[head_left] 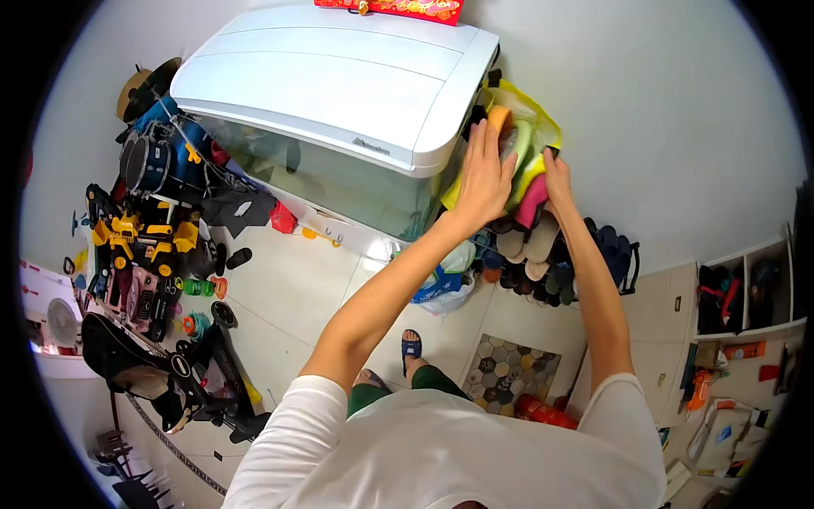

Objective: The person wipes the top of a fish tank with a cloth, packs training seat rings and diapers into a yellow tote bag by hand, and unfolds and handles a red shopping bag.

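A yellow see-through bag (551,127) stands between the fish tank and the wall, above a shoe rack. My left hand (487,174) lies at its near left side, fingers stretched out and pressed toward the contents. Inside are an orange item (500,117), a pale green curved item (522,140) and a pink item (532,200); their kind I cannot make out. My right hand (559,180) is closed at the bag's right rim, by a small black part, probably a strap.
The white-lidded fish tank (339,76) fills the space at left. Below the bag is a rack of several shoes (543,242). Plastic bags (445,284) sit on the floor. A patterned mat (511,373), a stroller (140,365), toys (140,233) and drums (148,161) surround me.
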